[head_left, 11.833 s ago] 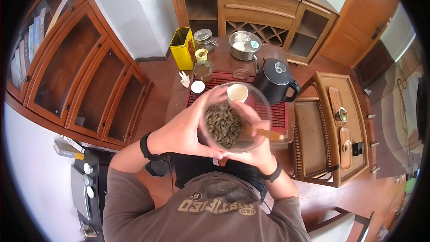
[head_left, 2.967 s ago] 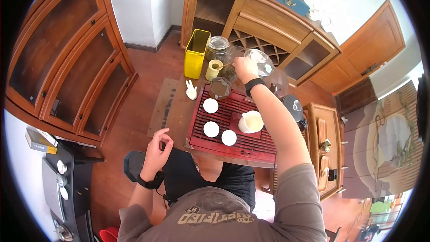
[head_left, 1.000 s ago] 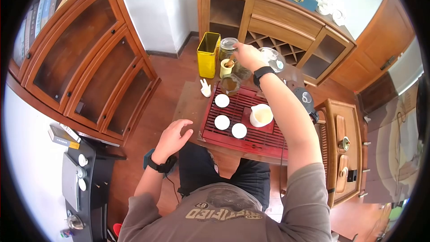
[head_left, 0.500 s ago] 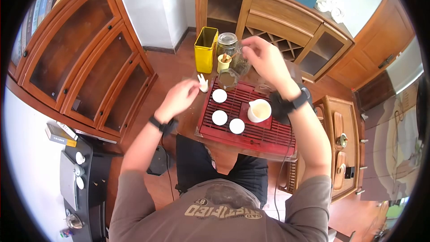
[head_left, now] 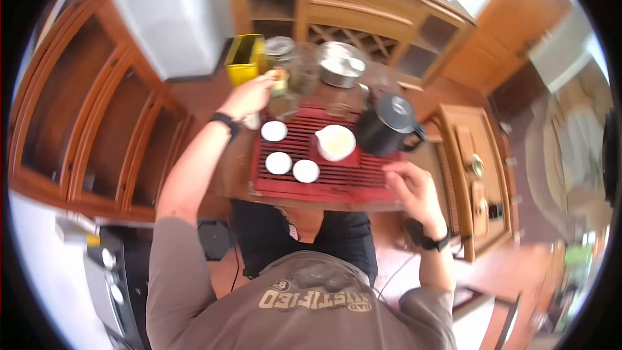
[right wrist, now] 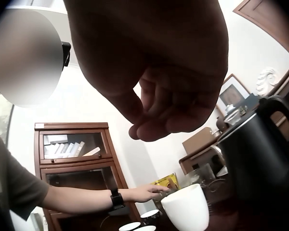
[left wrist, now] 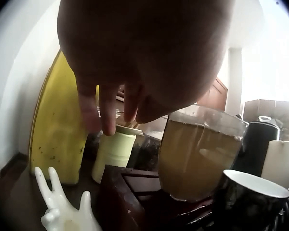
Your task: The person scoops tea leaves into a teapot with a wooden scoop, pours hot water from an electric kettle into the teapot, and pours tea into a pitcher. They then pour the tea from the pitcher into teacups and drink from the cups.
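My left hand point(head_left: 249, 97) reaches to a pale yellow tool holder point(left wrist: 114, 153) at the back left of the table. In the left wrist view its fingers point down, tips right at the holder's mouth and wooden tool ends; whether they pinch one I cannot tell. A glass of brown liquid point(left wrist: 197, 159) and a white hand figurine point(left wrist: 62, 211) are near that hand. My right hand point(head_left: 414, 191) hovers over the right front of the red tea tray point(head_left: 324, 193), fingers loosely curled, holding nothing. A white pitcher point(head_left: 336, 144) with pale liquid and several white cups point(head_left: 278, 163) stand on the tray.
A black kettle point(head_left: 387, 126) stands at the tray's right. Behind are a steel pot point(head_left: 340, 68), a lidded glass jar point(head_left: 281, 52) and a yellow tin point(head_left: 243, 61). A rattan cart point(head_left: 483, 220) stands to the right.
Earlier both hands held a clear vessel of dry tea leaves. My right hand has since put a wooden tool in the holder and drawn back toward me; my left hand has moved forward to the holder.
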`<action>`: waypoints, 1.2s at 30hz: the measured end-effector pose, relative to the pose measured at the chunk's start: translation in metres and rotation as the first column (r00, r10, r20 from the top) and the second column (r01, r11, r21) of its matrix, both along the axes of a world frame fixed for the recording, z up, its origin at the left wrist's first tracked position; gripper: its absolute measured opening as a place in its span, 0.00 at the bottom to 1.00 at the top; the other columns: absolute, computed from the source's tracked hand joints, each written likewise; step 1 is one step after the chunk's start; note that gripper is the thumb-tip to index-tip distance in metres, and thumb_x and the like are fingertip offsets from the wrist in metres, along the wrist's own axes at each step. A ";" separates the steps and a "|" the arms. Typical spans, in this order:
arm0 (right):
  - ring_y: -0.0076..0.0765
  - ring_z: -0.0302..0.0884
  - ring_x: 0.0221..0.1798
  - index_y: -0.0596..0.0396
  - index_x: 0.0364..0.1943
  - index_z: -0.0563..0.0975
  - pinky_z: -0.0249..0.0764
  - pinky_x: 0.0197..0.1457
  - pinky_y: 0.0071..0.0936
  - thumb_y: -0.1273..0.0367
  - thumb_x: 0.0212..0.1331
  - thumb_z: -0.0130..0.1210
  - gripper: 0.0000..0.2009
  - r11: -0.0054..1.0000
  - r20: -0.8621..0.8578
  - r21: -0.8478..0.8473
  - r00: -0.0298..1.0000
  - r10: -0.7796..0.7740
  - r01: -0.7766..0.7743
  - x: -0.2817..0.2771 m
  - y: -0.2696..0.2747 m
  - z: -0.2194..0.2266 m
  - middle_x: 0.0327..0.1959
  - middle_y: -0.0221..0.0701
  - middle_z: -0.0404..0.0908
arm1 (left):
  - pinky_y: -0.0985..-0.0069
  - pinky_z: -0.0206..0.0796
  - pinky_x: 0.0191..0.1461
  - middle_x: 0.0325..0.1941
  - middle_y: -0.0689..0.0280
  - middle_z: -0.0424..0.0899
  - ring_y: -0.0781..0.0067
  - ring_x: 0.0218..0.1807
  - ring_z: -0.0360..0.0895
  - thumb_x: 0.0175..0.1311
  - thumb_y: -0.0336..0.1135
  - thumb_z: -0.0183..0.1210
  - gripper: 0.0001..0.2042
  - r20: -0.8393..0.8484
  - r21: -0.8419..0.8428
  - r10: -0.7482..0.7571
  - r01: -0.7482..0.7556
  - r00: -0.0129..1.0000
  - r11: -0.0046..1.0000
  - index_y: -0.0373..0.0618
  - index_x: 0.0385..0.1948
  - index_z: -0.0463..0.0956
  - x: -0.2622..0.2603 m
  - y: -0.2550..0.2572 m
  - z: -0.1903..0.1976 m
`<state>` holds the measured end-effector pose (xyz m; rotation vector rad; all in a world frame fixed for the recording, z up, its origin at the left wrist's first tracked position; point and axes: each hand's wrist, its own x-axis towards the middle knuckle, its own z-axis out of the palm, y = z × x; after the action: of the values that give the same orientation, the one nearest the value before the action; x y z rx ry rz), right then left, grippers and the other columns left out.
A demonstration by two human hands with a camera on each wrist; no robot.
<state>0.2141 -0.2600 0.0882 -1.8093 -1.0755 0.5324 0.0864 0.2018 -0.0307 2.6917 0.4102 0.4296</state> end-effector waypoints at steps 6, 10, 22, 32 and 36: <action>0.21 0.84 0.37 0.60 0.50 0.83 0.81 0.43 0.23 0.70 0.73 0.59 0.10 0.997 -0.071 0.014 0.995 -0.074 0.075 0.013 -0.028 -0.024 0.35 0.30 0.87 | 0.62 0.65 0.74 0.67 0.48 0.78 0.46 0.70 0.74 0.66 0.22 0.48 0.22 0.042 0.059 -0.050 0.047 0.998 0.997 0.34 0.62 0.75 0.003 0.005 -0.016; 0.24 0.85 0.35 0.60 0.49 0.83 0.81 0.42 0.24 0.70 0.73 0.58 0.09 0.991 -0.043 0.122 0.998 -0.046 0.051 0.013 -0.029 -0.034 0.34 0.31 0.87 | 0.63 0.63 0.75 0.68 0.50 0.76 0.46 0.71 0.71 0.67 0.20 0.51 0.22 0.033 0.052 -0.054 0.052 0.998 0.997 0.36 0.63 0.74 0.001 0.009 -0.019; 0.22 0.82 0.41 0.59 0.50 0.82 0.79 0.47 0.25 0.70 0.71 0.57 0.10 0.848 -0.080 0.346 0.913 -0.400 0.402 0.089 -0.090 -0.044 0.38 0.31 0.87 | 0.72 0.68 0.67 0.64 0.63 0.80 0.71 0.63 0.78 0.80 0.33 0.53 0.18 0.216 -0.475 0.189 -0.067 0.958 0.877 0.42 0.67 0.71 -0.105 -0.043 0.017; 0.60 0.78 0.56 0.54 0.55 0.80 0.75 0.63 0.49 0.67 0.56 0.61 0.20 0.446 0.541 0.145 0.307 -0.783 0.883 0.306 -0.219 -0.180 0.49 0.46 0.83 | 0.78 0.68 0.53 0.61 0.63 0.81 0.75 0.54 0.80 0.80 0.33 0.55 0.18 0.212 -0.658 0.507 -0.261 0.836 0.706 0.42 0.67 0.72 -0.184 -0.105 -0.050; 0.62 0.74 0.62 0.51 0.63 0.76 0.73 0.67 0.50 0.58 0.53 0.67 0.31 0.307 0.662 0.077 0.182 -0.727 0.949 0.328 -0.233 -0.189 0.59 0.49 0.78 | 0.79 0.67 0.51 0.57 0.63 0.82 0.76 0.51 0.80 0.79 0.32 0.55 0.18 0.206 -0.703 0.580 -0.293 0.788 0.648 0.41 0.67 0.70 -0.190 -0.125 -0.074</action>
<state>0.5420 -0.4933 -0.1004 -2.6445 -0.0529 -0.6914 -0.1038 0.0764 -0.1048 1.7334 0.9177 0.8161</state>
